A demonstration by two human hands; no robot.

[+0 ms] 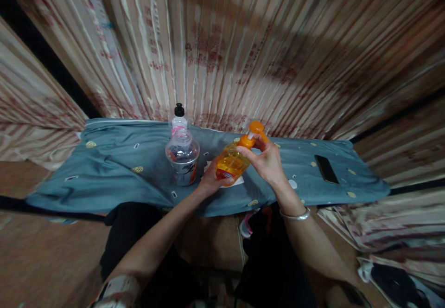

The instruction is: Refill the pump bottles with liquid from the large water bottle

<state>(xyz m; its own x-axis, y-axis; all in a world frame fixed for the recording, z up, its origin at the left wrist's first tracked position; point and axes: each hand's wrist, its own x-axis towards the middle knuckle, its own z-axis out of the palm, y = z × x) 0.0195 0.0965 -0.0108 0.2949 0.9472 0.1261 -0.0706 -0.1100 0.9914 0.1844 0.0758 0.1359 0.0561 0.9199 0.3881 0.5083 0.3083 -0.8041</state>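
Left hand [211, 178]: curled, we grip the clear plastic bottle of amber liquid [231, 158] near its base | right hand [267, 158]: we pinch its orange plastic pump top [256, 126] | bottle: tilted above the blue-grey patterned cloth [111, 176], beside a transparent dome-lidded plastic cup [183, 157]

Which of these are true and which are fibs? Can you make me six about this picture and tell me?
1. The left hand and right hand both touch the orange pump bottle. True.
2. The pump bottle stands straight up. False: it tilts.
3. The black-capped bottle stands behind the clear cup. True.
4. The cup is tipped over. False: it's upright.
5. The phone lies on blue cloth. True.
6. The phone is beside the cup. False: it's far right.
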